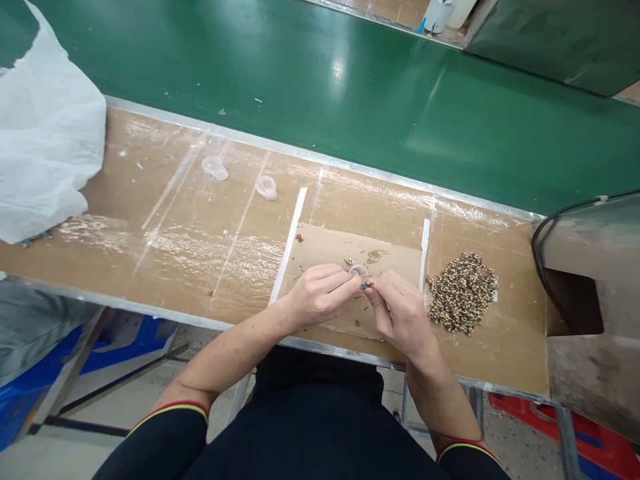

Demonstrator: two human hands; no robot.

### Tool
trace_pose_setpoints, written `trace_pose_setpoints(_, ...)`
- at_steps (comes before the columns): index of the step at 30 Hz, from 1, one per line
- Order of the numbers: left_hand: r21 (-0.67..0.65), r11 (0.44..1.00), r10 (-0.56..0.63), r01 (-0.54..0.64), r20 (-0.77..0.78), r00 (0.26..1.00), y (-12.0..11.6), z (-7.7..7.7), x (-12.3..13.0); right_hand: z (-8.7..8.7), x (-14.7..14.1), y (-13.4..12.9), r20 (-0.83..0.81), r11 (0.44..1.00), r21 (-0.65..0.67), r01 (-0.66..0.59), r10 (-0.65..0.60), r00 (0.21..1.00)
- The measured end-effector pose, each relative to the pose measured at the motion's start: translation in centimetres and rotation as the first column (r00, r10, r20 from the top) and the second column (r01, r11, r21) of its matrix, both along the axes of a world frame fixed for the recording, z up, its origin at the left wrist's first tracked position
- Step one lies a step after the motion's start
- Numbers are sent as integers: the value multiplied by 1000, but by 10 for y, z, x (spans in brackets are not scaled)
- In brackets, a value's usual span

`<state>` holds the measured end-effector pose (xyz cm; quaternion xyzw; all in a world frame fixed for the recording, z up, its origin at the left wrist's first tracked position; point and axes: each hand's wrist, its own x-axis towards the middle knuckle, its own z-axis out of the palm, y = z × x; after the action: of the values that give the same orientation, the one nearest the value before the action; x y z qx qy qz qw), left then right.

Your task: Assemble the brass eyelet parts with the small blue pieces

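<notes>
1. The small piece (367, 285) is held between both hands' fingertips, above the cardboard sheet (325, 243) on the counter (190, 230); its form is too small to make out (only a bluish spot and a brownish part show).
2. The left hand (324, 292) has its grip pinched on the piece from one side.
3. The right hand (400, 308) meets it from the other side, its grip closed on the piece, thumb against fingers.
4. Just beyond the fingertips sits a small clear dish (358, 270), partly covered by the hands, with a few brassy bits (349, 262) near it and some reddish bits (299, 238) farther left.
5. Work on this one piece seems under way and unfinished, judging by both hands being on it.
6. To the right of the sheet lies a large pile of small parts (464, 293); whether these are finished or waiting, I cannot tell, so the remaining amount is unclear.
</notes>
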<state>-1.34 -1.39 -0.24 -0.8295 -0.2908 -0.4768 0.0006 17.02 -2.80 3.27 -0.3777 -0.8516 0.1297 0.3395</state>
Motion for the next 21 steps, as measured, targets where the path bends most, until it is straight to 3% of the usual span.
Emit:
trace_pose_setpoints(13,-131,990,-25,45,150,988,4,-2,3,-7,2,4,-161,999,-41,-36,28,987)
trace_pose_setpoints(21,-316,940,-37,131,288,957,6,5,-5,-11,5,6,-273,994,-54,98,-109,956)
